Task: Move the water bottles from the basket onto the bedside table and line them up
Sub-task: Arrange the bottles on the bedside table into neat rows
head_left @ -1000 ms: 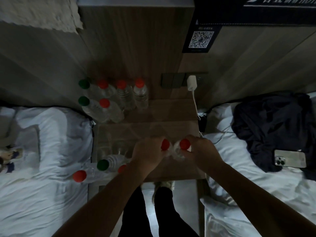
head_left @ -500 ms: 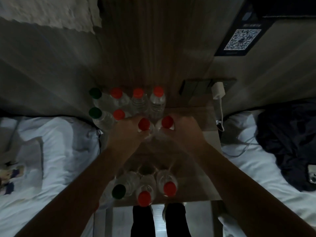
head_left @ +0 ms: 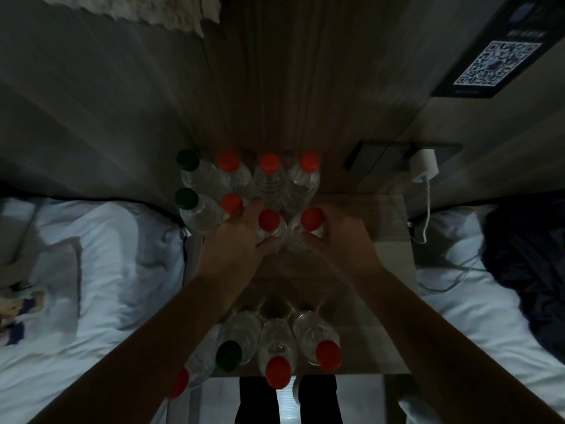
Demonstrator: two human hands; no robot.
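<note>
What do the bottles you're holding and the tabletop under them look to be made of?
Both bottles look like clear, thin plastic: see-through ribbed bodies, glossy red screw caps. The bedside table appears to be wood or wood-look laminate, with visible grain and a slight sheen.

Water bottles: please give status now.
Left hand and right hand each grip a red-capped bottle, second row. Four bottles remain near. Nothing blocking.

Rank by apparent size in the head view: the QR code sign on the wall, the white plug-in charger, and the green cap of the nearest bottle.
1. QR code sign, clearly largest.
2. White plug-in charger and the green cap of the nearest bottle look about alike; the cap sits much closer to the camera, so no ranking between them.
</note>
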